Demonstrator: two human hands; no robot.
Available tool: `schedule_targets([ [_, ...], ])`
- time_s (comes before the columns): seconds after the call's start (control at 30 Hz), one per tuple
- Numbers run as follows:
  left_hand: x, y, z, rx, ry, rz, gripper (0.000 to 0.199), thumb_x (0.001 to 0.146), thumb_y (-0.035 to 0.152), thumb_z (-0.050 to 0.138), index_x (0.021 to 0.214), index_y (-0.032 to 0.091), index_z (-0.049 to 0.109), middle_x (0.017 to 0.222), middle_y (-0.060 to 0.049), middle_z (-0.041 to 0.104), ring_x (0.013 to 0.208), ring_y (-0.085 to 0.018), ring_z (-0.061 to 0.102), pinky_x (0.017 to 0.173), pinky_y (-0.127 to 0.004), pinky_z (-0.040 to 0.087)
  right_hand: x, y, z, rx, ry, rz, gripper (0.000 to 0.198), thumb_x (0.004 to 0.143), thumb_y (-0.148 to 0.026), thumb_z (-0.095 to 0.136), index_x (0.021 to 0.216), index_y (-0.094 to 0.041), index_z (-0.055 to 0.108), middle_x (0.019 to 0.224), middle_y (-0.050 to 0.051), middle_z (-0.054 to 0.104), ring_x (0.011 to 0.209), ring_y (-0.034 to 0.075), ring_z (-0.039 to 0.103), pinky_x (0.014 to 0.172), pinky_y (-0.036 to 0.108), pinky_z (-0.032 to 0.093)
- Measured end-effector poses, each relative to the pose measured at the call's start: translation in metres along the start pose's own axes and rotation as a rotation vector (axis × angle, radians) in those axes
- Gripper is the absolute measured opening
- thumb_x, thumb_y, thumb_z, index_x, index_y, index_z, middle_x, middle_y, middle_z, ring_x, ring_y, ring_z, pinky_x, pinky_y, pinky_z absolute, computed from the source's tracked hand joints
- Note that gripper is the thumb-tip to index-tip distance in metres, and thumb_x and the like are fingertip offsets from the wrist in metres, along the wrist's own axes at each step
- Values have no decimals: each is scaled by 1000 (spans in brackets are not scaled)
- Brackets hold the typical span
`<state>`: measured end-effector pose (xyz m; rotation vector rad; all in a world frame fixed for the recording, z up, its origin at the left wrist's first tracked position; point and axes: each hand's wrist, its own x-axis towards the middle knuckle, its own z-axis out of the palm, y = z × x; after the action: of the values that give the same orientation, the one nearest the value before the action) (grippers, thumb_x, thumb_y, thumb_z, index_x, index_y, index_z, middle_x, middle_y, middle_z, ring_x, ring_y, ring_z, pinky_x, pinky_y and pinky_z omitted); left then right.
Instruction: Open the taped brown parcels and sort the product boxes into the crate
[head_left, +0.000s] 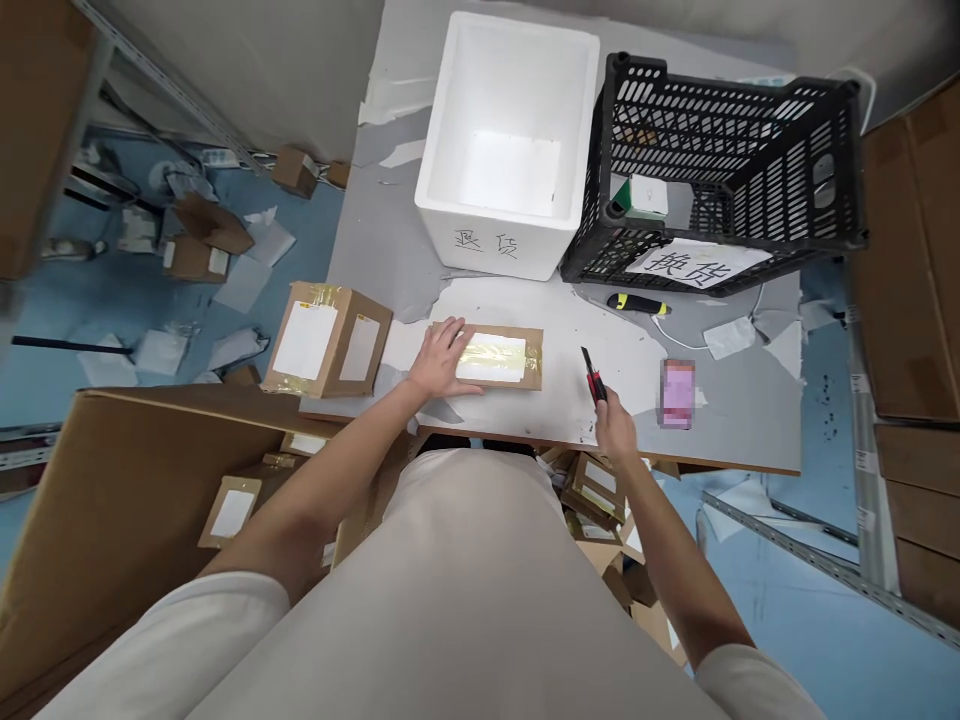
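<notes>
Blue floor (pixel 765 610) shows on both sides of a grey table (pixel 750 430), with loose paper and opened packaging scattered over it at the left. On the right, brown boxes (pixel 919 250) stand stacked by a metal frame. At the table's near edge, a flat carton (pixel 499 360) lies in front of the person, its white label crossed by yellowish tape. The left hand (pixel 442 365) rests on the carton's left end, fingers spread and thumb along the near side. The right hand (pixel 615 425) is closed around a red and black knife (pixel 595 384), blade out and aimed toward the far side, to the right of the carton and apart from it; whether the knife touches the table, I cannot tell. Left of the left hand stands a taller taped box (pixel 326 340) with labels on two faces. Behind the carton is a white foam tub (pixel 480 262) with handwritten characters, and just beside it a black crate (pixel 851 170) bearing a handwritten sheet (pixel 697 262) and holding a small green and white pack (pixel 649 197). A yellow and black cutter (pixel 637 304) lies before the crate, and a blurred pink item (pixel 678 395) sits right of the right hand.
</notes>
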<state>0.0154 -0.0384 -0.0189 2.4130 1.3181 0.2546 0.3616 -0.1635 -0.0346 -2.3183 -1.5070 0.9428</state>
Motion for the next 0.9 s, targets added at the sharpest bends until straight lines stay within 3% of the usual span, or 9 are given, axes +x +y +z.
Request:
schedule_targets([
  [0.13,-8,9,1,100,17,-28,81,75,66,54,138,18,39,147,-20,32,139,-40,21,110,-63,5,22,-5,51,-208,51,64,56,89,-26,29,144,-15,33,116,21,50,107,34,52,88,50,42],
  [0.27,-25,24,17,75,62,-25,44,89,47,45,125,23,54,134,-15,51,131,-31,39,111,-54,19,25,-3,81,-199,131,59,58,86,-23,36,144,-14,33,117,23,46,112,36,45,89,56,39],
  [0.37,-37,30,33,18,93,-20,37,93,38,41,122,22,56,125,-14,58,125,-27,46,107,-48,31,27,-14,70,-167,226,-30,60,87,-30,40,144,-13,30,127,24,40,120,38,37,94,60,34],
  [0.47,-46,26,45,-60,109,18,36,94,31,41,126,23,54,126,-13,59,127,-25,46,107,-48,33,39,-54,42,-158,257,-308,63,91,-38,35,147,-13,20,138,22,33,127,35,31,101,55,31],
  [0.57,-49,18,53,-111,107,41,36,94,26,40,127,23,53,125,-12,61,126,-23,48,106,-48,36,53,-109,24,-307,28,-723,64,90,-42,43,146,-20,25,145,16,32,132,32,29,107,49,26],
  [0.63,-48,15,55,-123,98,59,35,94,26,41,126,23,54,123,-12,62,124,-23,50,105,-48,38,58,-137,26,-441,-83,-840,62,88,-40,49,145,-21,30,147,15,33,131,34,31,108,51,23],
  [0.8,-45,13,53,-125,60,115,34,94,26,40,123,21,56,120,-13,62,120,-24,53,103,-46,42,62,-162,35,-590,-104,-793,51,90,-16,42,140,-16,38,139,19,45,122,34,43,103,49,28],
  [0.9,-47,13,52,-111,64,121,34,94,26,40,124,20,56,122,-14,62,122,-25,52,103,-46,41,79,-167,18,-524,-254,-739,38,90,-23,47,127,-17,54,115,15,63,100,28,58,87,38,40],
])
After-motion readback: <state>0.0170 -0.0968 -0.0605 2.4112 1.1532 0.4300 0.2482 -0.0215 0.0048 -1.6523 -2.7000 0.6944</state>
